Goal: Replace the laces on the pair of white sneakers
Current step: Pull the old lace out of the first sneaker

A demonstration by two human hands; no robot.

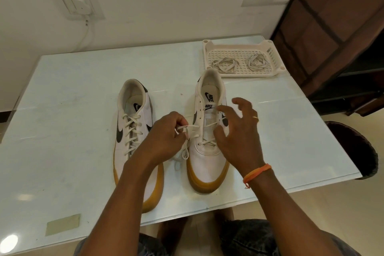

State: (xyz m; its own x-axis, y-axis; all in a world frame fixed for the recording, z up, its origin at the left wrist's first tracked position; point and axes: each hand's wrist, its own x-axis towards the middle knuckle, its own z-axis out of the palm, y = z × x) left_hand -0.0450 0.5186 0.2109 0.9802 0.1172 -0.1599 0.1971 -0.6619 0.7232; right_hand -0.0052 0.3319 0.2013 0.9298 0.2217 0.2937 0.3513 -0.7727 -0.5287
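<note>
Thin, limp lace (192,126) on right sneaker (208,131): left hand (166,133) pinching its free end, right hand (236,131) spread, empty; best gripped near the stiff tip.

White sneakers (208,131), one seemingly half-laced
</note>
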